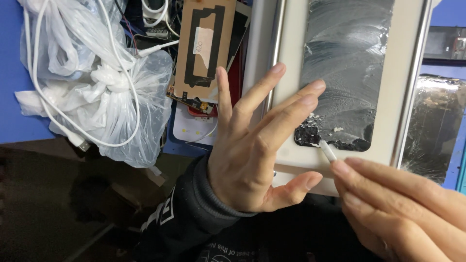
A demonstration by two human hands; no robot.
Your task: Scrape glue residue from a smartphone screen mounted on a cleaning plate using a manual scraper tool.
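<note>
Nearest to me, my right hand is pinched closed around a slim white scraper stick, whose tip rests at the lower left corner of the dark glass panel. That panel, lying face-up in a pale metal-railed tray, is my landmark. My left hand is spread wide open, holding nothing, its fingertips pressing the tray and the panel's left edge to steady them.

I judge the step in hand to be scraping off residue: the panel is smeared whitish over most of its face, while the corner at the stick's tip is broken into black chips. The next move calls for short, shallow strokes with the stick held low, and steady pressure from the left hand so the panel does not slide.

Right of the panel lies a second dark, cracked sheet, so I count two panels, though that one may be a film rather than glass. Left of the panel I count one brown adhesive frame card, one knotted white plastic bag and one white cable looped over it, all on the blue worktop.
</note>
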